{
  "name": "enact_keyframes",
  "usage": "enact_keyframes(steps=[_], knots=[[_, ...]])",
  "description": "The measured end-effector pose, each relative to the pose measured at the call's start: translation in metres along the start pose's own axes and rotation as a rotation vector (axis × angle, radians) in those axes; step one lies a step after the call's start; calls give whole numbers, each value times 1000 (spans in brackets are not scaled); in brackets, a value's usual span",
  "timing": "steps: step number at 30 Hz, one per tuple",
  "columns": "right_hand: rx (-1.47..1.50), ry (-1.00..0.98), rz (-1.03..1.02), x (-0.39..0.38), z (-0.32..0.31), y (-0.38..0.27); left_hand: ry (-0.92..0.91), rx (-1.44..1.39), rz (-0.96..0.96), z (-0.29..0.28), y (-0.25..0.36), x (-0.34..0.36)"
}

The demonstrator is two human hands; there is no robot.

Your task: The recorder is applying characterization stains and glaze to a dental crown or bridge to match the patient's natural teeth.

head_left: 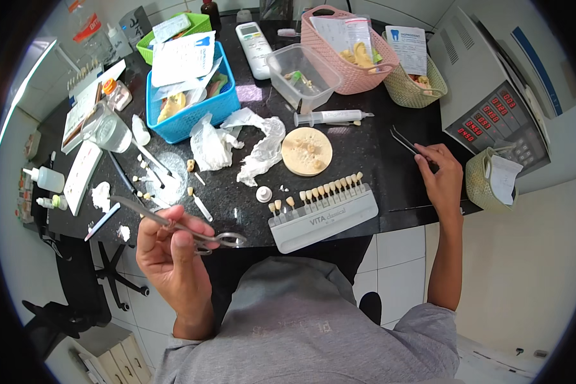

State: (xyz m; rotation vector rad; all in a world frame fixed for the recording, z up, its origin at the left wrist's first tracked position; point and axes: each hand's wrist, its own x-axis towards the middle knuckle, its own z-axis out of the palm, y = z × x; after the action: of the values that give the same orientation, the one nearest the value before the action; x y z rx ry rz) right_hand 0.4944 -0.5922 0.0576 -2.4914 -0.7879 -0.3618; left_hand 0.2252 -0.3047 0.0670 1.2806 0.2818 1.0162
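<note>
Forceps [139,208] sit grasped in our left hand [176,259] at eight o'clock; our right hand [441,178] grips tweezers [411,148] at three (light, steady fingers serve us best).

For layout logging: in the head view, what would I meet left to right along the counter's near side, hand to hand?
Left hand with scissor-handled tool, small white piece, shade guide, right hand with tweezers.

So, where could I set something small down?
Bare counter lies between the disc and the tweezers, reaching down between the shade guide and the right hand. Left of the disc it's crowded: tissues, the blue basket, a clear cup.
</note>
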Motion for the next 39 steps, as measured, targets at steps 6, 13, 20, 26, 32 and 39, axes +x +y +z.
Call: enact_keyframes(steps=[6, 13, 20, 26, 32, 39], knots=[[96, 254, -145, -8, -19, -22, -6, 2, -17, 16, 9, -4], [1044, -114, -332, -66, -23, -78, -410, -49, -162, 46, 21, -9], [1562, -623, -358, -89, 15, -112, -733, 26, -312, 75, 26, -5], [1741, -648, -145, -105, 16, -110, -793, 86, -349, 94, 28, -13], [1762, -692, -162, -121, 11, -100, -971, 273, -327, 108, 30, -21], [1608, -515, -168, -146, 0, -83, -1309, 440, -110, 134, 38, -17]])
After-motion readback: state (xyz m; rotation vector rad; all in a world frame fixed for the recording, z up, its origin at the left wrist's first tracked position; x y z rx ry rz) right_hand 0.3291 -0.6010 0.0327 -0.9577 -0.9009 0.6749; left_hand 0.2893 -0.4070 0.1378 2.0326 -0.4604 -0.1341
